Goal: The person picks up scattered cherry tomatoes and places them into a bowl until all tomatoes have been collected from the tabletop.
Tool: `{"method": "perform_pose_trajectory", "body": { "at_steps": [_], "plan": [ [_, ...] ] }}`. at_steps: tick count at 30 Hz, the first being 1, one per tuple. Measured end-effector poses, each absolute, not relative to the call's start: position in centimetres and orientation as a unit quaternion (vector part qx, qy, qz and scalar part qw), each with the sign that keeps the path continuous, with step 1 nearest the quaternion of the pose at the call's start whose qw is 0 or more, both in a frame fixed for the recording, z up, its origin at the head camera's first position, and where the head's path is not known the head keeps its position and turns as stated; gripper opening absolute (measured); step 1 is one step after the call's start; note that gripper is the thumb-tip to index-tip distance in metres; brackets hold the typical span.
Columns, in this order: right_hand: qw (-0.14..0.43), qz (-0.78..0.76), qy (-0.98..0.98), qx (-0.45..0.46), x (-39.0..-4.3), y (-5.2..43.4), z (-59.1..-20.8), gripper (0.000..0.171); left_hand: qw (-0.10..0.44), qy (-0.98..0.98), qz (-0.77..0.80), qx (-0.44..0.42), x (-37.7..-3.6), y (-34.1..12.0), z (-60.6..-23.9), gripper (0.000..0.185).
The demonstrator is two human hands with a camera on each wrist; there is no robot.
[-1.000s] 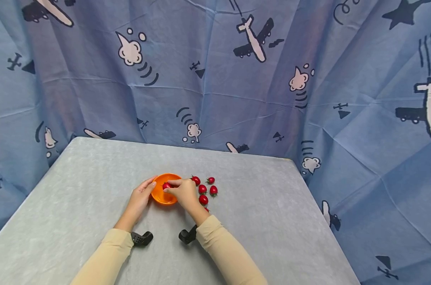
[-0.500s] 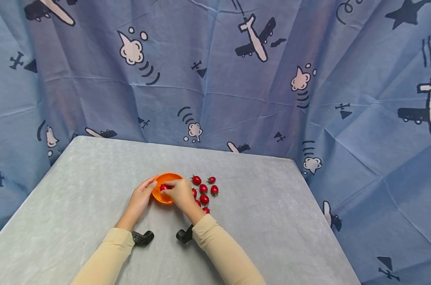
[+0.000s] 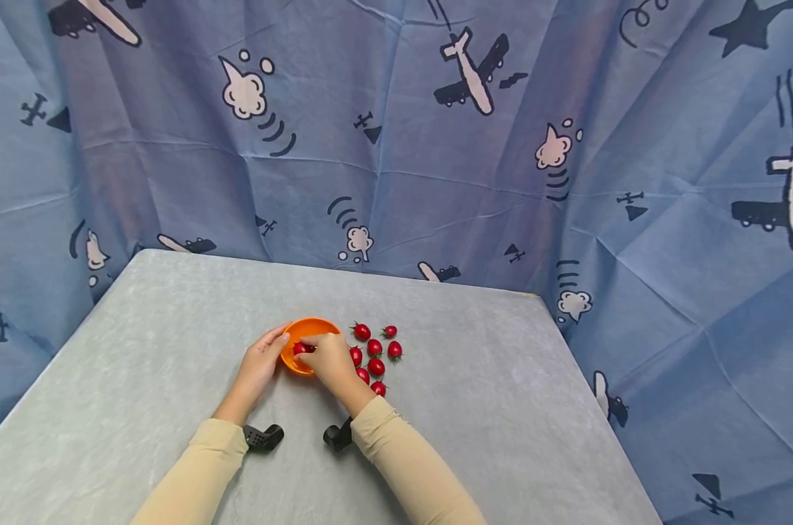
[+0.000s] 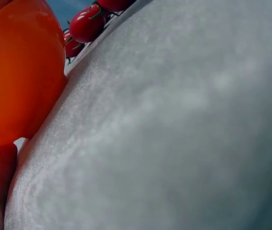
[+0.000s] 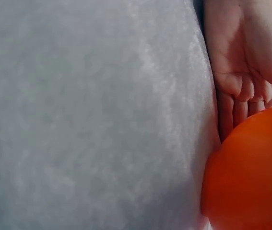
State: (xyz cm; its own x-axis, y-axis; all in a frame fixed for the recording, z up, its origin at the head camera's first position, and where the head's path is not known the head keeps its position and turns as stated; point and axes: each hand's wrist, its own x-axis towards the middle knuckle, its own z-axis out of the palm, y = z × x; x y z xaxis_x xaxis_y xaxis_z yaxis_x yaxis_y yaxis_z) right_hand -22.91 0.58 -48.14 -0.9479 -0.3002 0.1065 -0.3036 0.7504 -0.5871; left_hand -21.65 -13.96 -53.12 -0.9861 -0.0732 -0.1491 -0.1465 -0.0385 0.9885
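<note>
Two hands in play: on the left, the left hand (image 3: 260,363) has thumb and fingers clasping the side of an orange bowl (image 3: 316,325), and down inside it the right hand (image 3: 334,361) pinches one red tomato (image 3: 299,348), not yet let go! Out to the right, eight more tomatoes (image 3: 376,366) lie loose, so it looks like early days. Pale grey worktop (image 3: 488,408) beneath, and a creased, plane-printed blue curtain (image 3: 396,131) right across the back.

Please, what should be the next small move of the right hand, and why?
Probably, the right hand should release its tomato: it appears pinched over or inside the orange bowl, whose side the left hand holds.
</note>
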Motion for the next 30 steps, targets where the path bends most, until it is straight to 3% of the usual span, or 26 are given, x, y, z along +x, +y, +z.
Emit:
{"method": "perform_pose_trajectory", "body": {
  "at_steps": [14, 24, 30],
  "plan": [
    [-0.003, 0.393, -0.912, 0.122, -22.5, 2.1, -47.2, 0.032, 0.013, 0.692, 0.717, -0.080, -21.6, -13.7, -53.1, 0.050],
    [0.007, 0.499, -0.864, 0.069, -21.7, 7.3, -45.6, 0.028, 0.014, 0.692, 0.716, -0.088, -21.5, -13.7, -52.8, 0.048],
    [-0.020, 0.518, -0.855, 0.026, -21.0, 10.2, -45.5, 0.030, 0.009, 0.692, 0.717, -0.090, -21.5, -13.7, -52.9, 0.049]
  ]
}}
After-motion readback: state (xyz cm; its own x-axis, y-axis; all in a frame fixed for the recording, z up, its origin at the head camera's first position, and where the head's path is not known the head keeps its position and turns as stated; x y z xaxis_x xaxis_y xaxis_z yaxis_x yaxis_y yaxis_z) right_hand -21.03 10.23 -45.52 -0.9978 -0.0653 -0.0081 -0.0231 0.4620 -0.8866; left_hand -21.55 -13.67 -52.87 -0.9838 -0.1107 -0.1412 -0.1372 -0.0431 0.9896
